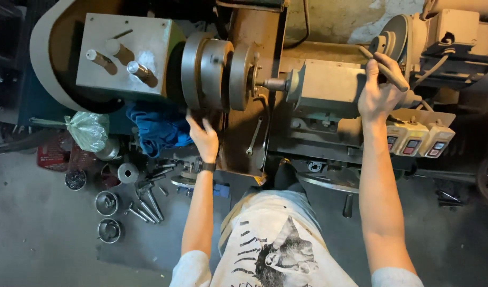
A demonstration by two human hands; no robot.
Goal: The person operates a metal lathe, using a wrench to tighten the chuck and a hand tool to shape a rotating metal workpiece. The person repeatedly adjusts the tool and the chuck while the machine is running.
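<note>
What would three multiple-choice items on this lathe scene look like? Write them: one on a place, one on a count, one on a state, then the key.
1. Where is the left hand?
A. at the lower edge of the round metal discs
B. on the switch boxes
C. on the floor

2. How many switch boxes sit in a row below the right hand?
A. one
B. three
C. six

3. What is the right hand doing?
A. hanging open
B. resting flat on the blue cloth
C. gripping a handle bar

Key: 1 A, its fingers touch the underside of the discs. 2 B, three pale boxes with red buttons stand side by side. 3 C, its fingers wrap the handle bar by the wheel; the blue cloth lies far left.
</note>
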